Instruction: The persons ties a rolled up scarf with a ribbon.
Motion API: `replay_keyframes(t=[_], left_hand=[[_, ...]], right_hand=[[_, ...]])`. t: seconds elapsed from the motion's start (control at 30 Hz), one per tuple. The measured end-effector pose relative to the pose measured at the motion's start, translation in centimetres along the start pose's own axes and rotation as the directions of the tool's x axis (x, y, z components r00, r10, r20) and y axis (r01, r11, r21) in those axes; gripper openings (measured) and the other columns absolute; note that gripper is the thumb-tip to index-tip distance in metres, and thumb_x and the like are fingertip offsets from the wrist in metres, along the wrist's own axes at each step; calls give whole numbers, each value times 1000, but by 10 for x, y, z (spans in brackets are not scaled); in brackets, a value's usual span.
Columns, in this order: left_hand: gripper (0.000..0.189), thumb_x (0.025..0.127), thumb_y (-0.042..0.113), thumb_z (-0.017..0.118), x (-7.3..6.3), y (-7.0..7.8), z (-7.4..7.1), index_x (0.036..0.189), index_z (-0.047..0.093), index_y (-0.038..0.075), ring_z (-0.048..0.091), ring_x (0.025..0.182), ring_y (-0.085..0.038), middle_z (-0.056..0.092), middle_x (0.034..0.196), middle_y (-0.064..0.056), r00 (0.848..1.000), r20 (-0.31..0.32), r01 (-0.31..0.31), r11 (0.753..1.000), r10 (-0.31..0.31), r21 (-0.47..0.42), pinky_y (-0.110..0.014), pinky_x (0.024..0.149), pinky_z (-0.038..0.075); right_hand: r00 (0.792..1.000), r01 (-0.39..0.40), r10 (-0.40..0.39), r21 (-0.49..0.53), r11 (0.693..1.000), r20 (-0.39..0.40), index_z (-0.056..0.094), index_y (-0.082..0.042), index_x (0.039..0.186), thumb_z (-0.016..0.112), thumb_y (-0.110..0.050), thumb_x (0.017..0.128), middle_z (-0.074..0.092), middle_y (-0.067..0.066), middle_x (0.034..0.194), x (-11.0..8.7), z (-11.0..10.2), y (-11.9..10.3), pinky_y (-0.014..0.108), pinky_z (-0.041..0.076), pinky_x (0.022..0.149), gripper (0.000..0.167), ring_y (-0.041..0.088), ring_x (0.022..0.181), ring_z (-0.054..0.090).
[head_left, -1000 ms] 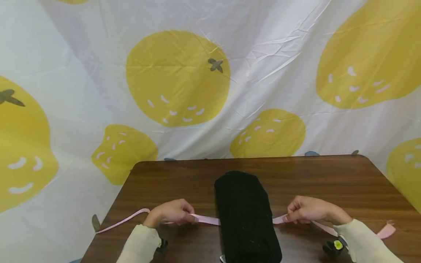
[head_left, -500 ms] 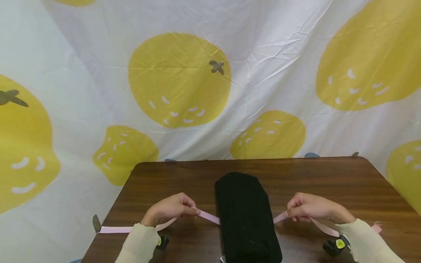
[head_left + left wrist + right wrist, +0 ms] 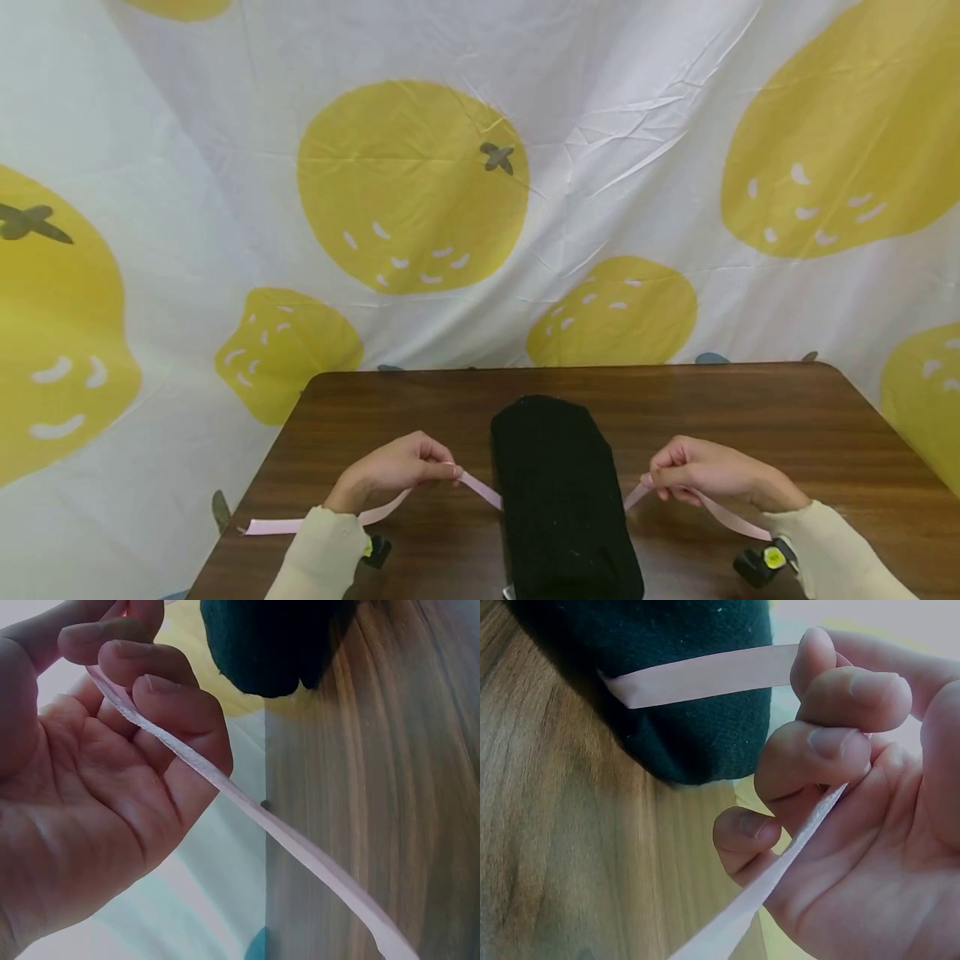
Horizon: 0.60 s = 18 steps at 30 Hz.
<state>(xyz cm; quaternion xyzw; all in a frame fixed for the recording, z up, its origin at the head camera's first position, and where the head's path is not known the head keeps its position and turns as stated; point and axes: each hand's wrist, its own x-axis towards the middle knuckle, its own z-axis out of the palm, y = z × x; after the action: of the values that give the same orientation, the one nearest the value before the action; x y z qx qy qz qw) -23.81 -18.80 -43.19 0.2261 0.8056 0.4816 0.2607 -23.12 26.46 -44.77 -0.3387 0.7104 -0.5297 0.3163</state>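
Note:
A long black fabric-covered bundle (image 3: 566,500) lies on the wooden table, its far end narrower. From under both its sides comes a pink ribbon (image 3: 480,487). To the left of the bundle my left hand (image 3: 397,473) pinches the ribbon between thumb and fingers, and the tail trails past the wrist to the table's left. On the other side my right hand (image 3: 712,475) pinches the ribbon's other length, raised at a slant. In the right wrist view the ribbon (image 3: 712,675) runs from the bundle's underside to my fingertips, then down across the palm.
The brown wood-grain table (image 3: 420,408) has rounded far corners. Behind it hangs a white cloth (image 3: 600,167) printed with yellow fruit. A small pale tag (image 3: 509,592) shows at the bundle's near left edge. Each wrist wears a small dark camera (image 3: 759,567).
Both hands have risen a little, lifting the ribbon at a steeper slant beside the bundle. The left tail has been drawn inward, and the right tail's end has gone from sight. The bundle stays put.

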Motion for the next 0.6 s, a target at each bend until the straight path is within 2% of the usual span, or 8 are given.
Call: replay_keyframes(t=[0.33,0.47,0.6], left_hand=[[24,95,25,67,6,8,1,87,74,4,34,54,-10,47,63,5,999,2,-52,997,52,-64,-24,52,30],[23,96,25,65,8,12,1,88,75,6,34,58,-11,47,65,6,999,0,-47,996,47,-82,-22,54,30],[22,96,26,65,10,17,1,89,76,8,43,68,-11,56,71,5,998,-6,-55,996,55,-77,-25,67,39]], right_hand=[[997,71,-72,-29,997,-22,55,12,79,46,-8,104,39,24,55,2,0,-4,47,25,44,34,43,47,32],[994,103,-104,-36,994,-23,58,10,80,45,-6,104,40,25,57,5,0,-6,37,33,44,31,36,46,37],[993,120,-121,-33,992,-9,60,12,84,45,-5,103,41,26,57,7,2,-9,28,44,51,30,36,46,40]])
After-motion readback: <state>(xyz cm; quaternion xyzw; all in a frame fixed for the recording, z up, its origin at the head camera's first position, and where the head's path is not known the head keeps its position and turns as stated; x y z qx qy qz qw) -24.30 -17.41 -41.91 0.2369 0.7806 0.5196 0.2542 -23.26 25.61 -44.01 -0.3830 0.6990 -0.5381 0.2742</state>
